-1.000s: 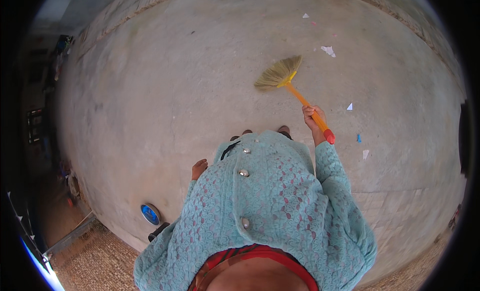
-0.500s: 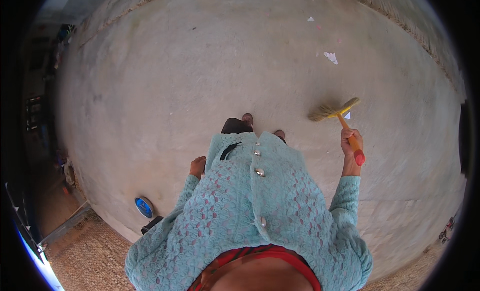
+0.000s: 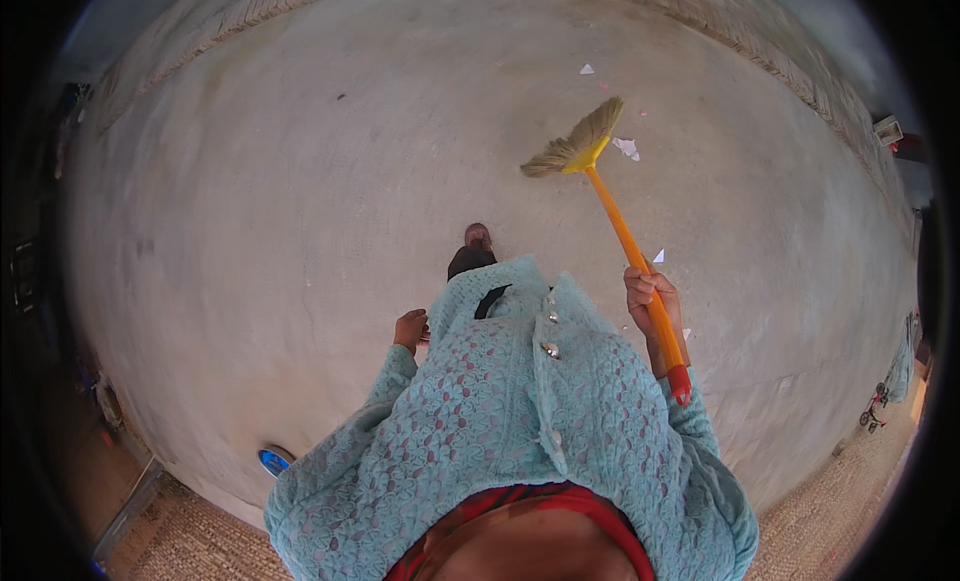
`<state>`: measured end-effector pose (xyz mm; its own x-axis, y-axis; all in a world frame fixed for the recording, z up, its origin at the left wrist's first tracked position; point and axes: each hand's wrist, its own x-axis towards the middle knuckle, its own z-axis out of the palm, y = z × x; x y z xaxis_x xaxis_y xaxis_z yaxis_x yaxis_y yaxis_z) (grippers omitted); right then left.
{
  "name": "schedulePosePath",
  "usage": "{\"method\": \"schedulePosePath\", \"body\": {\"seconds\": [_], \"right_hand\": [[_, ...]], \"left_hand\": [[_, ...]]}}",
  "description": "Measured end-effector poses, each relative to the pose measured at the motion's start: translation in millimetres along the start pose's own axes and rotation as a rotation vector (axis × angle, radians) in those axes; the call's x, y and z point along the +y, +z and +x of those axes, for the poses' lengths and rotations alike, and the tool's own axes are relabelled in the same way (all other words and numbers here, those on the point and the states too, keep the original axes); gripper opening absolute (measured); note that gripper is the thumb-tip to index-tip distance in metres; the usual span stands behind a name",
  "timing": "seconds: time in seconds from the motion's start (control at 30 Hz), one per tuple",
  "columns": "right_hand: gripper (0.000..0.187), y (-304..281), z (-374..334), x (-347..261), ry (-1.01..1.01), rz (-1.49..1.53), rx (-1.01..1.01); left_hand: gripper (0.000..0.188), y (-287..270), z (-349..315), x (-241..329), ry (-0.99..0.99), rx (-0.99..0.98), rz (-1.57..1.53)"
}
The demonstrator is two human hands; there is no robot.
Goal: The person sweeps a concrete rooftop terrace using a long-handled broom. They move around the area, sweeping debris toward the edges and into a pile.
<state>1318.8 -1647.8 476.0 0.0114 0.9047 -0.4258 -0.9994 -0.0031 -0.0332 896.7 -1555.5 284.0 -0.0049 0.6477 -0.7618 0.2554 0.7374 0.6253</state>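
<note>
A broom (image 3: 625, 226) with an orange handle, red end cap, yellow collar and fanned straw bristles is in my right hand (image 3: 650, 293), whose fingers wrap round the upper handle. The bristles point ahead and left, near a torn white paper scrap (image 3: 627, 148); whether they touch the floor I cannot tell. A small white triangular scrap (image 3: 659, 255) lies just beyond my right hand. My left hand (image 3: 411, 329) hangs beside the teal knitted cardigan (image 3: 470, 411), its fingers loosely curled, with nothing visible in them.
Grey concrete floor (image 3: 300, 201) spreads around me. Another white scrap (image 3: 587, 70) and pinkish bits (image 3: 603, 85) lie ahead. A blue round object (image 3: 274, 461) sits at lower left. Woven matting (image 3: 190, 531) borders the near left, and a small wheeled toy (image 3: 873, 409) stands at far right.
The broom has swung forward and left, its bristles now ahead of me, closer to the torn scrap. My right hand has shifted left. The view has moved, with the blue object nearer the edge.
</note>
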Motion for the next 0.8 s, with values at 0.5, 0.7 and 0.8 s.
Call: {"method": "schedulePosePath", "body": {"seconds": [0.5, 0.7, 0.8], "right_hand": [[0.019, -102.3, 133.9, -1.9, 0.168, -0.027, 0.112], [0.019, -156.2, 79.4, -73.0, 0.032, 0.12, 0.177], [0.017, -159.3, 37.1, -103.4, -0.156, 0.121, 0.229]], "left_hand": [[0.025, -90.1, 12.9, -59.8, 0.28, -0.037, 0.446], [0.013, -109.4, 45.3, -117.7, 0.862, 0.034, 1.317], [0.025, -59.0, 19.7, -16.7, 0.314, -0.089, 0.408]]}}
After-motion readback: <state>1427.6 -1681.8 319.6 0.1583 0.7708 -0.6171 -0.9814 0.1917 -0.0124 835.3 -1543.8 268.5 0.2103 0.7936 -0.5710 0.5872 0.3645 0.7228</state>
